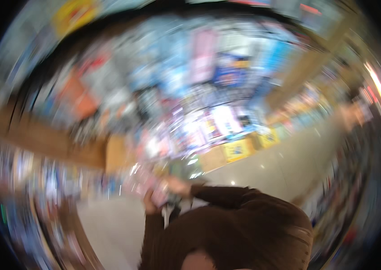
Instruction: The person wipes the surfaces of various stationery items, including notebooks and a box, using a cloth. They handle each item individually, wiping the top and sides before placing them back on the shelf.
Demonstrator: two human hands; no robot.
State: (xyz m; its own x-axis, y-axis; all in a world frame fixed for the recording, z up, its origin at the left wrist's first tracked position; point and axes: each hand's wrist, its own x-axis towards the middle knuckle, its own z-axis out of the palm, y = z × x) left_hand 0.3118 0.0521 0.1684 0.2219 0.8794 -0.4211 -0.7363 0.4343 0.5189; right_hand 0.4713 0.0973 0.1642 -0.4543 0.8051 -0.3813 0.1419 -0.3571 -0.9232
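Note:
A pink package [145, 179] with shiny glints, apparently in clear plastic, is held low in front of my body. Around its near end my left hand [150, 202] is closed, thumb up. My right hand [178, 187] is at the package's right side; blur hides whether its fingers grip or only touch it. Both arms wear brown sleeves [224, 195]. Just beyond the hands, a shelf display bears many wrapped goods [207, 125], too smeared to name.
Hanging packets [173, 67] fill the wall ahead. Cardboard boxes [212, 158] line the display's foot, with a yellow box [237, 151] among them. Stocked shelves [55, 182] stand left. Pale shiny floor [261, 168] runs to the right, where another person's blurred hand [350, 114] shows.

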